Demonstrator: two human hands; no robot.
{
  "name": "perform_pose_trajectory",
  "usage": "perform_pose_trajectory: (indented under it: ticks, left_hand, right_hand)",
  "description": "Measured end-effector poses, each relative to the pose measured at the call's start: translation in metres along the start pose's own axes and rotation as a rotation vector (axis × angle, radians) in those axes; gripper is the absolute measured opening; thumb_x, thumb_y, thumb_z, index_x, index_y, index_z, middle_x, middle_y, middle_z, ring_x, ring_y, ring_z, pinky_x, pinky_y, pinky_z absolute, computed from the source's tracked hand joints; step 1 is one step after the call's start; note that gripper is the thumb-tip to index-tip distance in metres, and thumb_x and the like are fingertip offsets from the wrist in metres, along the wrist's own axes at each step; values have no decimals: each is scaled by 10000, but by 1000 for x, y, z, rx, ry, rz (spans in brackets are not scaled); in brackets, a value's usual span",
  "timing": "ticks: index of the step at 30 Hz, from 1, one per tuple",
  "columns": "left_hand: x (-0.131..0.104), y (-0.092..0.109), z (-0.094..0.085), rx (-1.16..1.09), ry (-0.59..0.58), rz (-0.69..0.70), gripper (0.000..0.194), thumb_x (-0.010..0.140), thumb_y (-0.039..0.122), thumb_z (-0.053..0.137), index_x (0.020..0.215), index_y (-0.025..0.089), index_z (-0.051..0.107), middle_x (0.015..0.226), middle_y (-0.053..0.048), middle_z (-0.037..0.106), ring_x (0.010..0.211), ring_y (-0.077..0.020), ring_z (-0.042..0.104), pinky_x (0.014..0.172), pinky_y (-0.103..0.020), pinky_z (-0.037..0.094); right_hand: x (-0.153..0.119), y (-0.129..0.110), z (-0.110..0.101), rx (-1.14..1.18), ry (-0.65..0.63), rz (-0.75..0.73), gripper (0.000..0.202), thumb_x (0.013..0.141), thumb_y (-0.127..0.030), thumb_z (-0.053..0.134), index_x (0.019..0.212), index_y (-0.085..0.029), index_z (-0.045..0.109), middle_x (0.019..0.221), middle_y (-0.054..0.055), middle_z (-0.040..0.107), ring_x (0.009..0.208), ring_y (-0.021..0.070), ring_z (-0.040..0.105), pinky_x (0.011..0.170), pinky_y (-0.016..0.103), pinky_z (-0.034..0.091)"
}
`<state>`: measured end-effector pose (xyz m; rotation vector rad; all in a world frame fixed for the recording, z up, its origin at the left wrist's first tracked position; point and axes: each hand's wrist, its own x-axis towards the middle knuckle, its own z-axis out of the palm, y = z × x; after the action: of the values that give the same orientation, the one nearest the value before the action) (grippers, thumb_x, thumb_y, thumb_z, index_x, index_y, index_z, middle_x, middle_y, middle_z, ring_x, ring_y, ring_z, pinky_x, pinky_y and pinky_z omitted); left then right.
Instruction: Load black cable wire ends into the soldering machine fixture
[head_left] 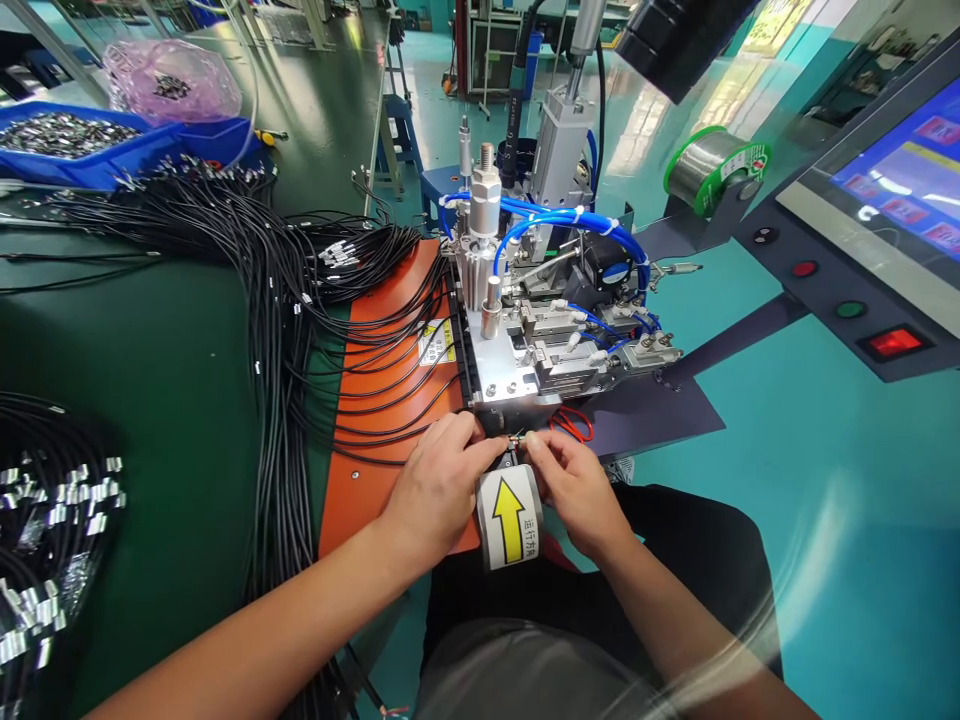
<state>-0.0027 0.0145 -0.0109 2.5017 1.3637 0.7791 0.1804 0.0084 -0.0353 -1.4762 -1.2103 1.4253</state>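
My left hand [439, 485] is closed at the front edge of a soldering-type machine [491, 370], thumb and forefinger pressed together near a black cable end. Opposite it, my right hand [577, 490] pinches a small metal connector piece [516, 442] at the fingertips. The two hands nearly meet there, and the fingers hide most of the small part and the wire. Just below the fingertips sits a rounded guide with a white label and a yellow arrow [510, 520]. Several black cables [397, 400] run from the left across an orange plate [367, 510] to the machine.
A large bundle of black cables [277, 400] lies on the green table [172, 380]. More cables with metal ends [56, 520] lie at left. Blue bins [75, 165] hold small metal parts. A solder wire spool [709, 170] and a control panel [862, 250] stand at right.
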Motion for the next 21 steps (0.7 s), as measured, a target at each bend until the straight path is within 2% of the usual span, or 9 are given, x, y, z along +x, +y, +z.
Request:
perform_pose_trajectory:
  ticks: [3, 8, 16, 19, 21]
  left_hand:
    - [-1, -1, 1, 16, 10, -7, 220, 916, 119, 503, 1016, 186, 687, 824, -46, 486, 779, -193, 462, 662, -294, 400]
    - [-3, -1, 3, 18, -2, -12, 219, 913, 108, 508, 1016, 189, 684, 830, -42, 483, 782, -186, 460, 665, -289, 393]
    - [-1, 0, 2, 9, -3, -13, 223, 911, 122, 520, 1035, 196, 689, 828, -41, 480, 782, -187, 463, 670, -296, 402]
    - [0, 0, 2, 10, -1, -18, 225, 908, 122, 521, 1031, 197, 694, 822, -40, 481, 779, -188, 465, 668, -297, 408]
    - [0, 1, 2, 9, -3, -17, 226, 908, 120, 519, 1028, 195, 695, 823, -42, 485, 783, -188, 468, 670, -297, 416]
  right_hand:
    - [-3, -3, -2, 98, -65, 62, 328, 851, -475, 631, 816, -152, 671, 607, -26, 480, 532, 93, 365, 474, 229, 277]
    - [1, -13, -5, 127, -78, 96, 288, 796, -409, 707, 799, -121, 703, 589, -33, 455, 512, 69, 307, 455, 222, 208]
    - [2, -17, -7, 231, -186, 168, 282, 832, -398, 681, 731, -144, 611, 517, -82, 329, 469, 57, 231, 427, 220, 140]
    - [3, -17, -5, 166, -145, 132, 290, 841, -410, 661, 730, -146, 612, 518, -76, 361, 466, 59, 250, 426, 216, 168]
    - [3, -19, -4, 59, -77, 84, 269, 837, -398, 658, 751, -144, 636, 553, -49, 453, 485, 68, 331, 446, 212, 242]
